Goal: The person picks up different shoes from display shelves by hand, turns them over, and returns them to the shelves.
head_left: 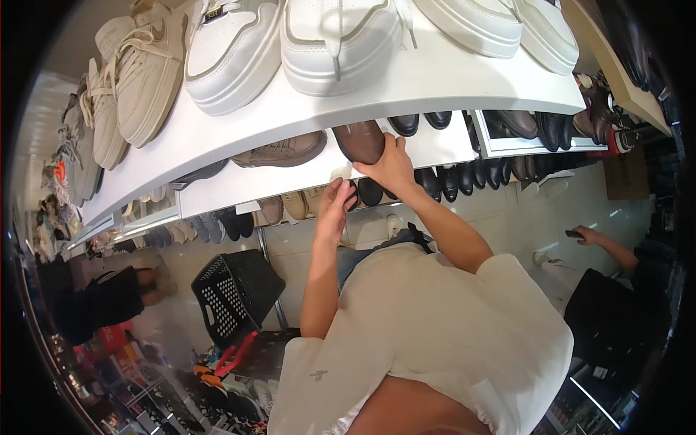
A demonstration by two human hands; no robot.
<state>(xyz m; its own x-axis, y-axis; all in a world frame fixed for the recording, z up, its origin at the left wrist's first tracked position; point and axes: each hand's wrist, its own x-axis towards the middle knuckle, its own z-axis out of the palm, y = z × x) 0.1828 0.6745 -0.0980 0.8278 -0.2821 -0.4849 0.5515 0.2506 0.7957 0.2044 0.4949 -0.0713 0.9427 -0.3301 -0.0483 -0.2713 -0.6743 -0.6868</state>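
My right hand (392,170) grips the toe end of a brown leather shoe (360,141), with the thumb on the near side. The rest of that shoe is hidden under the upper shelf. My left hand (334,210) is just below and to the left, by the front edge of the middle shelf (290,175). Its fingers point up and look slightly apart, with nothing plainly in them. A taupe shoe (281,151) lies on the middle shelf to the left of the brown one. Black shoes (404,125) stand to its right.
Overhead, the upper shelf (319,109) carries white sneakers (341,54) and beige sneakers (148,80). More shoes line a lower row (293,205). A black basket (239,290) stands behind at left. A person (623,290) holding a phone is at right, another person (109,293) at left.
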